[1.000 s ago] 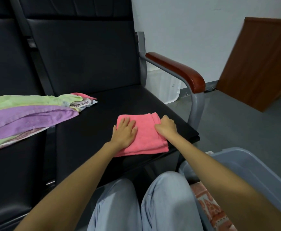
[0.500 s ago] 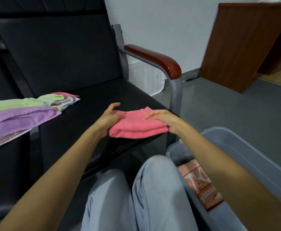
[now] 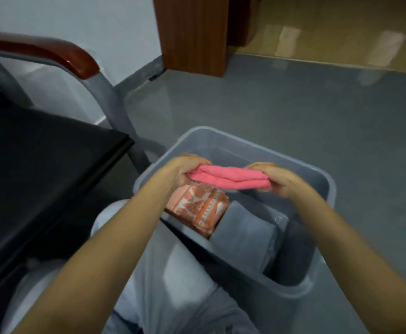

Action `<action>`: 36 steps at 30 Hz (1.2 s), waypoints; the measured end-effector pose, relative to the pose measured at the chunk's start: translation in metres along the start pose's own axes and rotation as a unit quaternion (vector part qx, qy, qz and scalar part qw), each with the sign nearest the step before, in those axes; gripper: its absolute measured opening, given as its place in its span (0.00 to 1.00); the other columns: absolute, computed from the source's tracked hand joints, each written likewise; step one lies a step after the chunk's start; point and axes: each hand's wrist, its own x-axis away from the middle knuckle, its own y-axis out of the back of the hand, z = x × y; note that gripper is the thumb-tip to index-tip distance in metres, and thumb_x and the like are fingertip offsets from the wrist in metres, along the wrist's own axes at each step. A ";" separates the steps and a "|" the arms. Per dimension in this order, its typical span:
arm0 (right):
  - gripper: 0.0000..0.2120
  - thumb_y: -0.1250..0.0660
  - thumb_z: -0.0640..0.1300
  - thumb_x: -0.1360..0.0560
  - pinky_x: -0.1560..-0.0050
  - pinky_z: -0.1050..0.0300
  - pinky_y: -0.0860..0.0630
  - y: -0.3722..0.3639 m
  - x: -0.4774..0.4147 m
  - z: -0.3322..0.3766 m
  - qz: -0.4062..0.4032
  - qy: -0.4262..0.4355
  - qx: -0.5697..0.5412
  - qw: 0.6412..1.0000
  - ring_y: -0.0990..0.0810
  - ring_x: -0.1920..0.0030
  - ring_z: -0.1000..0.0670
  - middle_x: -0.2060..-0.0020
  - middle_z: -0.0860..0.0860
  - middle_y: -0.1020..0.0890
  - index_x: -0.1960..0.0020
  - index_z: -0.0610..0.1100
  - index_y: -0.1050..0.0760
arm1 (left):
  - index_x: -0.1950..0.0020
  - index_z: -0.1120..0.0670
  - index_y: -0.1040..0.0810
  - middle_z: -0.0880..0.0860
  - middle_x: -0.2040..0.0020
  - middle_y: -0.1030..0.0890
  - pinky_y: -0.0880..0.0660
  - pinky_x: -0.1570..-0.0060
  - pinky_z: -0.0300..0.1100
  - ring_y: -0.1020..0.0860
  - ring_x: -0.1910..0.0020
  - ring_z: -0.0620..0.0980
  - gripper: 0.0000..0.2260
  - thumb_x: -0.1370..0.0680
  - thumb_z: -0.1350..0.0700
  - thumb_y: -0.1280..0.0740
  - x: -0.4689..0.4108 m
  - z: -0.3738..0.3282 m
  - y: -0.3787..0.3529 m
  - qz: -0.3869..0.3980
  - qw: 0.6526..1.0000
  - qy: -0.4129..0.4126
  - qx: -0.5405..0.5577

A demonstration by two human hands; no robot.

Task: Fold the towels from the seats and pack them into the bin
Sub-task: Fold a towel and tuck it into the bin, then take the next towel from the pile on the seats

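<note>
A folded pink towel [image 3: 228, 177] hangs level above the open grey bin [image 3: 327, 184]. My left hand [image 3: 185, 171] grips its left end and my right hand [image 3: 278, 180] grips its right end. Inside the bin, below the pink towel, lie a folded orange-and-white patterned towel [image 3: 197, 209] and a folded grey-blue towel [image 3: 245, 235]. The pile of other towels on the seats is out of view.
The black seat [image 3: 40, 165] with its grey frame and red-brown armrest [image 3: 52, 53] is to the left of the bin. My knees in light trousers [image 3: 173, 273] press against the bin's near side. A wooden panel [image 3: 192, 32] leans on the far wall; grey floor lies beyond.
Both hands lifted the pink towel off the seat and carried it right, over the bin. The view swung right, so the towel pile on the left seat left the frame.
</note>
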 end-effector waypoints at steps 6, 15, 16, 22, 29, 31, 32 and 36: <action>0.11 0.43 0.34 0.22 0.76 0.66 0.27 0.060 0.027 -0.082 -0.103 -0.119 0.107 0.982 0.24 0.69 0.51 0.61 0.45 0.21 0.56 0.43 0.23 | 0.62 0.55 0.29 0.51 0.65 0.28 0.29 0.78 0.31 0.26 0.73 0.45 0.09 0.22 0.62 0.36 -0.031 0.054 -0.083 0.023 0.992 0.078 -0.093; 0.13 0.41 0.31 0.23 0.71 0.68 0.26 0.061 0.023 -0.106 -0.199 -0.038 0.168 0.965 0.27 0.68 0.53 0.62 0.46 0.21 0.45 0.35 0.21 | 0.45 0.67 0.20 0.54 0.53 0.22 0.31 0.68 0.22 0.24 0.60 0.43 0.15 0.26 0.73 0.42 -0.054 0.071 -0.111 -0.041 0.986 -0.080 -0.138; 0.13 0.42 0.30 0.24 0.78 0.70 0.30 0.056 0.021 -0.113 -0.181 -0.061 0.187 0.964 0.29 0.72 0.54 0.68 0.47 0.22 0.45 0.35 0.21 | 0.45 0.67 0.20 0.56 0.52 0.21 0.29 0.65 0.22 0.24 0.61 0.42 0.15 0.26 0.74 0.42 -0.057 0.079 -0.109 -0.051 0.984 -0.083 -0.152; 0.13 0.43 0.37 0.20 0.69 0.62 0.23 0.009 -0.006 -0.177 0.034 -0.352 0.319 0.879 0.25 0.78 0.51 0.76 0.45 0.25 0.64 0.38 0.32 | 0.32 0.60 0.29 0.58 0.33 0.27 0.23 0.51 0.44 0.24 0.40 0.57 0.18 0.22 0.65 0.42 -0.065 0.145 -0.095 0.017 0.917 0.069 -0.393; 0.15 0.40 0.41 0.21 0.74 0.61 0.28 -0.001 0.005 -0.172 0.162 -0.331 0.538 0.758 0.27 0.74 0.51 0.75 0.46 0.23 0.66 0.40 0.29 | 0.31 0.62 0.32 0.60 0.40 0.25 0.29 0.45 0.43 0.25 0.41 0.56 0.17 0.20 0.64 0.46 -0.061 0.146 -0.093 0.041 0.841 0.061 -0.536; 0.12 0.39 0.42 0.21 0.62 0.58 0.26 0.001 0.008 -0.165 0.183 -0.332 0.567 0.731 0.26 0.68 0.49 0.59 0.43 0.20 0.62 0.39 0.26 | 0.29 0.64 0.36 0.61 0.33 0.29 0.31 0.39 0.42 0.28 0.35 0.57 0.19 0.20 0.66 0.45 -0.059 0.147 -0.093 0.048 0.825 0.069 -0.559; 0.11 0.39 0.43 0.21 0.56 0.55 0.25 0.001 0.008 -0.161 0.183 -0.328 0.589 0.715 0.25 0.64 0.48 0.51 0.41 0.19 0.56 0.37 0.23 | 0.28 0.64 0.37 0.61 0.34 0.28 0.30 0.40 0.42 0.27 0.37 0.56 0.19 0.20 0.67 0.45 -0.059 0.146 -0.092 0.053 0.822 0.060 -0.564; 0.18 0.38 0.44 0.22 0.41 0.53 0.28 -0.014 0.001 -0.124 0.080 -0.205 0.632 0.743 0.24 0.44 0.45 0.38 0.42 0.24 0.35 0.37 0.29 | 0.30 0.57 0.31 0.61 0.41 0.22 0.29 0.45 0.46 0.24 0.43 0.59 0.18 0.17 0.54 0.48 -0.058 0.118 -0.080 0.043 0.846 -0.018 -0.531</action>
